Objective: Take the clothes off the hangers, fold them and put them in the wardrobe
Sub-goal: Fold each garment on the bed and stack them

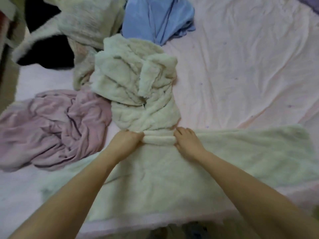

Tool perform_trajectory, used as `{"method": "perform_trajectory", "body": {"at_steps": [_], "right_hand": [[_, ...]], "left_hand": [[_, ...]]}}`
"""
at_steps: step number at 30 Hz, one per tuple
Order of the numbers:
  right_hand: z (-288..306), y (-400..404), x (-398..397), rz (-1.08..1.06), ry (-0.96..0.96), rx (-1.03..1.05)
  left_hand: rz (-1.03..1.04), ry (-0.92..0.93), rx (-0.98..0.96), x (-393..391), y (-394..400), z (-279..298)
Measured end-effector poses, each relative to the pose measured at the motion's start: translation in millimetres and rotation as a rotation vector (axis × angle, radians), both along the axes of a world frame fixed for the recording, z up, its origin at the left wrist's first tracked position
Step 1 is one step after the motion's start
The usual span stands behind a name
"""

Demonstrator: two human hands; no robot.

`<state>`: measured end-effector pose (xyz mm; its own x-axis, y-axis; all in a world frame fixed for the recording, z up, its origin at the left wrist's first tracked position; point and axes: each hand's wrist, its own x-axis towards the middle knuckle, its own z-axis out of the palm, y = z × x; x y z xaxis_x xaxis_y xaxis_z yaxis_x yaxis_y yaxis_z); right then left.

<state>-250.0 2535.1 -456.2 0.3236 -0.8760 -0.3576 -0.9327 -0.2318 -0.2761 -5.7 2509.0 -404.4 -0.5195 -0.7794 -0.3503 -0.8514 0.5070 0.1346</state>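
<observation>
On the pink bedsheet (241, 66) in the head view, a cream fleece garment (138, 87) lies spread toward the person, its near part flat and its far part bunched. The left hand (128, 139) and right hand (186, 141) each grasp one end of a rolled fold (159, 139) across its middle. A mauve garment (51, 126) lies crumpled left, a blue garment (155, 19) beyond.

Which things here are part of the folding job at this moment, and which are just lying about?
In the job:
- cream fleece garment, part rolled
- left hand and right hand, each with a grip on an end of the roll

Lying about:
- lilac garment
- blue garment
- pale fuzzy garment
- pink bedsheet
</observation>
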Motion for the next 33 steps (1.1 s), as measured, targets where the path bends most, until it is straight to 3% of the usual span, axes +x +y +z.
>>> {"method": "perform_trajectory", "body": {"at_steps": [2,5,9,13,15,18,21,24,27,29,31,33], "right_hand": [[-1,-8,6,-0.123,0.015,-0.007],[-3,-11,13,-0.299,0.01,0.011],[-11,-12,16,-0.305,-0.033,-0.092],[-26,-11,18,-0.346,0.095,-0.199],[-29,-8,20,-0.385,0.081,-0.206],[-20,4,10,-0.341,0.0,-0.38],[-16,33,-9,-0.122,0.016,-0.431],[-35,54,-57,-0.081,0.159,-0.197],[-51,45,-114,-0.306,0.302,-0.033],[-49,30,-145,-0.471,0.312,-0.004],[-34,26,-170,-0.56,0.25,-0.093],[-17,32,-192,-0.571,0.172,-0.147]], "left_hand": [[0.034,0.133,-0.084,8,-4,-3],[0.089,0.099,-0.04,17,-6,-23],[0.133,0.235,-0.138,11,-9,-40],[0.247,0.017,-0.179,6,-12,-54],[0.225,0.045,-0.253,-4,-6,-53],[0.004,0.244,-0.365,-38,15,-49],[-0.122,0.19,-0.191,-62,37,-56],[-0.11,-0.021,-0.021,-80,28,-75],[0.073,-0.196,0.164,-108,7,-75],[0.246,-0.182,0.175,-145,4,-63],[0.258,-0.119,0.114,-197,11,-48],[0.143,-0.014,0.111,-250,19,-38]]}}
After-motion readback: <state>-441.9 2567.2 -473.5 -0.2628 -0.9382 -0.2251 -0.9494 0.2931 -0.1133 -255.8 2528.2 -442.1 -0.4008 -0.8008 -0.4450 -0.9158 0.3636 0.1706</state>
